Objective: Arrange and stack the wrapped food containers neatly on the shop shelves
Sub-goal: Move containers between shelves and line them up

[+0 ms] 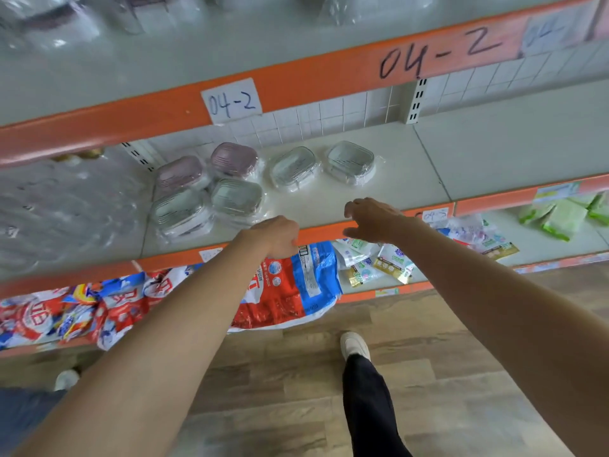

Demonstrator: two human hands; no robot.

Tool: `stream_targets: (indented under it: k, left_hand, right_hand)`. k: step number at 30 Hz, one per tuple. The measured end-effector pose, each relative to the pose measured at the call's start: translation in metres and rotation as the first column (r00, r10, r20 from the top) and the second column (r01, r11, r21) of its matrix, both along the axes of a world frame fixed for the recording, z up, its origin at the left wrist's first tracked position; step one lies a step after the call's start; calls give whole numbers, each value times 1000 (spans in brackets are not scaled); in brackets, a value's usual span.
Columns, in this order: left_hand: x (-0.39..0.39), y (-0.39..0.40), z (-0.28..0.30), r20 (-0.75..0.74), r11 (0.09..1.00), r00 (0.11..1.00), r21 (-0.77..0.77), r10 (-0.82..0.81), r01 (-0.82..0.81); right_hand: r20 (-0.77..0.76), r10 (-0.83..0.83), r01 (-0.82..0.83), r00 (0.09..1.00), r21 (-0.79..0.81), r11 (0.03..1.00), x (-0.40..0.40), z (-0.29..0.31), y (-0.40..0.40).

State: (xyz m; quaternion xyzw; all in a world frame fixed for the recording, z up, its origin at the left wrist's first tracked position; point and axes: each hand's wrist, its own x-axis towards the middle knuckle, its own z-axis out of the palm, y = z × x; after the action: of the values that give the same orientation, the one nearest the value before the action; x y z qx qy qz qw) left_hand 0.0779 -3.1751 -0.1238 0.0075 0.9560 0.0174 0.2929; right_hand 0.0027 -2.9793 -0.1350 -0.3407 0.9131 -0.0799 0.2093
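Six plastic-wrapped oval food containers sit on the pale middle shelf (379, 192), which carries an orange front edge. Four form a tight two-by-two block at about ten o'clock from the hands: two mauve-lidded containers (179, 173) (234, 159) behind, two clear grey-green containers (178, 211) (236, 196) in front, likely grouped so like colours line up. Two more clear containers (294, 168) (351, 162) lie at twelve o'clock, slightly apart and skewed, probably not yet squared into the row. None is stacked; each lies flat, lid up, with loose glossy film bunched round its base.

Both hands hover over the shelf's front lip, holding nothing. Left hand (280, 237) has its fingers curled under in a loose fist; right hand (370, 219) reaches forward with fingers loosely bent, apparently heading for the stray pair. Bright detergent bags (283, 285) fill the shelf below, at six o'clock.
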Motion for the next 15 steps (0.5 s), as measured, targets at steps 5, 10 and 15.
stream_targets:
  k: [5, 10, 15]
  left_hand:
    - [45, 14, 66, -91, 993, 994, 106, 59, -49]
    - [63, 18, 147, -224, 997, 974, 75, 40, -24]
    - [54, 29, 226, -417, 997, 909, 82, 25, 10]
  right_hand:
    - [-18, 51, -51, 999, -32, 998, 47, 68, 11]
    - [-132, 96, -100, 987, -24, 995, 72, 150, 25]
    - [-290, 73, -86, 954, -34, 996, 79, 225, 42]
